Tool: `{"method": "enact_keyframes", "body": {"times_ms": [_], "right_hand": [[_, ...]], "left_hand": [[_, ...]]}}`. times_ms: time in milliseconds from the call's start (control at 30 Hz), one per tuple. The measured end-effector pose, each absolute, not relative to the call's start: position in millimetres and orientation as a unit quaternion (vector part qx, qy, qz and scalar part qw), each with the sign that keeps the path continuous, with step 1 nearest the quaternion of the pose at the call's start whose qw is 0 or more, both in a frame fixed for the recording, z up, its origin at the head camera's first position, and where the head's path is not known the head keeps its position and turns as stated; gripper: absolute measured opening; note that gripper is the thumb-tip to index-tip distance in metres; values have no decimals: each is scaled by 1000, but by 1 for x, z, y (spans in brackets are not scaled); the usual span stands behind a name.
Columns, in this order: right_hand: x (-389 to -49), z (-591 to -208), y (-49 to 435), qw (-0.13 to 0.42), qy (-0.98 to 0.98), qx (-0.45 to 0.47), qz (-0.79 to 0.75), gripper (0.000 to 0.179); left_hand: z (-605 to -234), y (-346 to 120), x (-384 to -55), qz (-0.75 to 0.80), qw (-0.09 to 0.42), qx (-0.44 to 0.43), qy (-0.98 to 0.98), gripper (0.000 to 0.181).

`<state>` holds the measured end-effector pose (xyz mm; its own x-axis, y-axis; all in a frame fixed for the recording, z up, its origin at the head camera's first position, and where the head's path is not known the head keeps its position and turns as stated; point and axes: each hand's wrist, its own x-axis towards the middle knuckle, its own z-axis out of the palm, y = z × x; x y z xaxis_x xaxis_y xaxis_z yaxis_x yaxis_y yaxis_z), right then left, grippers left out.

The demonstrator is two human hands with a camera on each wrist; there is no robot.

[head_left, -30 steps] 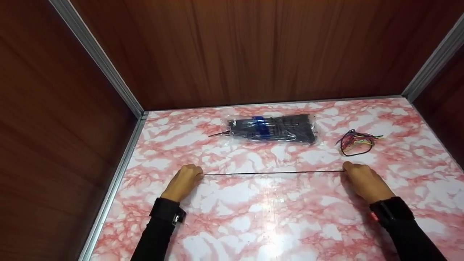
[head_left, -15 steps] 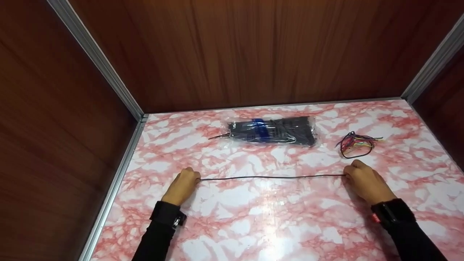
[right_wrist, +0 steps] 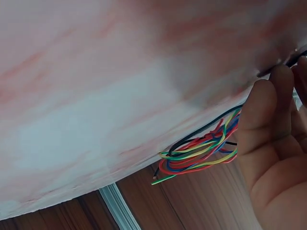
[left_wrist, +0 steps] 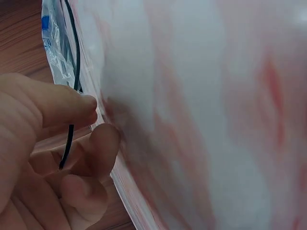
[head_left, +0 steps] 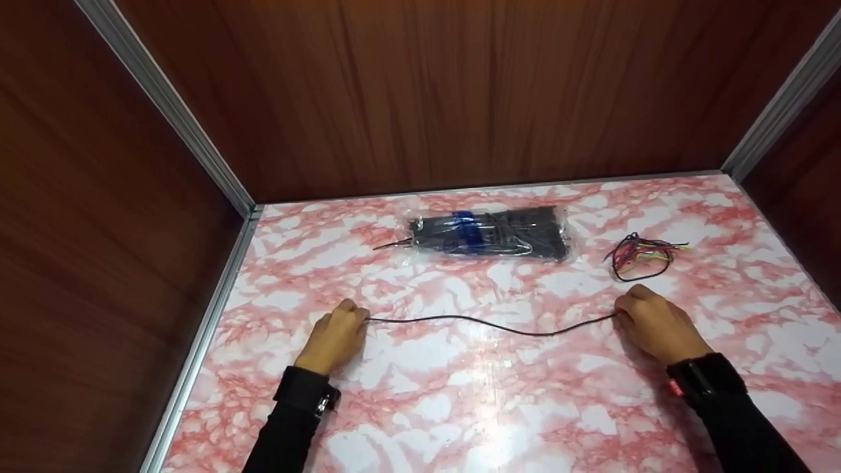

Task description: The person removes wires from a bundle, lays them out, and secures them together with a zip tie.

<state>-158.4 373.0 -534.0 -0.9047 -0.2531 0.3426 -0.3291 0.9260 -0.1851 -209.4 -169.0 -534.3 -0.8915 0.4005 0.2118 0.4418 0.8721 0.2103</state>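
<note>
A thin black wire [head_left: 499,326] runs between my two hands above the marbled table, sagging in a shallow wave. My left hand [head_left: 335,336] pinches its left end; in the left wrist view the wire [left_wrist: 76,48] passes behind the thumb, and its tip shows by the curled fingers. My right hand [head_left: 660,326] grips the other end between the fingertips, mostly turned away from the head view. Just beyond the right hand lies a tangled bundle of coloured wires [head_left: 640,256], red, yellow, blue and black; the right wrist view shows this wire bundle [right_wrist: 199,148] beside the fingers.
A clear plastic bag of black cable ties [head_left: 489,233] with a blue band lies at the back middle, a dark tip poking out at its left. The red-and-white table [head_left: 420,414] is bounded by brown wood panels [head_left: 460,98] and metal edge strips.
The wire was pulled straight one second ago and now hangs slack with a bend. Both hands keep hold of its ends and have shifted only slightly.
</note>
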Motion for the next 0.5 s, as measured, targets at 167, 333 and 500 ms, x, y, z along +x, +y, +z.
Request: {"method": "enact_keyframes", "body": {"times_ms": [167, 333, 500], "right_hand": [[-169, -520, 370, 175, -969, 116, 130, 6], [-184, -507, 370, 185, -972, 48, 139, 5], [-198, -506, 375, 163, -977, 16, 140, 13]], "left_hand": [[-528, -170, -209, -127, 102, -221, -962, 27], [-523, -165, -208, -116, 161, -244, -949, 31], [-523, -154, -210, -105, 214, -278, -931, 20]]}}
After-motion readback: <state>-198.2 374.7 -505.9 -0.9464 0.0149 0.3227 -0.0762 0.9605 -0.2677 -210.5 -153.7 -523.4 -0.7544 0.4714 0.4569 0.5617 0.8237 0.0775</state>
